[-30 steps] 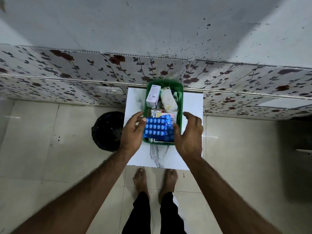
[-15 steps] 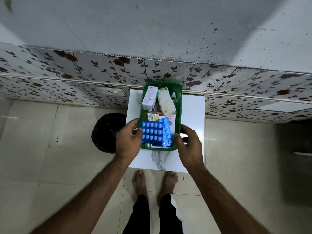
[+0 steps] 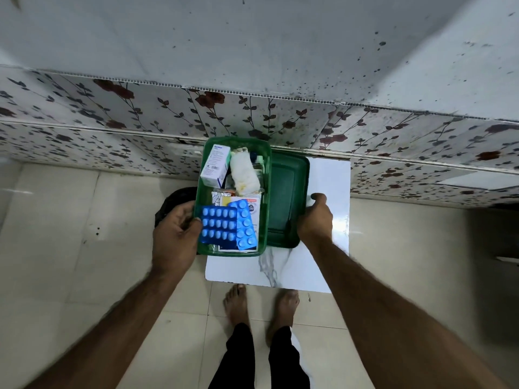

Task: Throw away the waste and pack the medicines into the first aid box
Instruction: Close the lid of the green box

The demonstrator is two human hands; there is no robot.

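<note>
Nearest the camera are the person's bare feet (image 3: 261, 310) on the tiled floor, at the near edge of the white marble-patterned worktop (image 3: 323, 265).

Above them the left hand (image 3: 175, 234) is closed on the left wall of the green first aid box (image 3: 262, 220), thumb over the rim beside the blue blister packs (image 3: 220, 227). The box looks lifted and shifted past the worktop's left edge, partly over the black waste bin (image 3: 171, 200) on the floor. The right hand (image 3: 316, 220) is curled around the right edge of the dark green lid (image 3: 288, 197), which lies on the worktop just beside the box, partly under it.

The box is thin plastic, light but likely to flex when full, so it wants a hold on the wall or a hand beneath it. The lid is stiff and smooth and is best taken by its edge. The blister packs are slick foil lying loose on top; they could slide out if the box tilts.

Farther in the box lie a silver foil strip (image 3: 216, 197), a white card pack (image 3: 252, 206) with small print, a soft white gauze roll (image 3: 244, 172) and, at the far end, a white and blue carton (image 3: 216, 165). The carton carries a blue title and lines of text, but none of it can be read; the same goes for the card pack.
</note>
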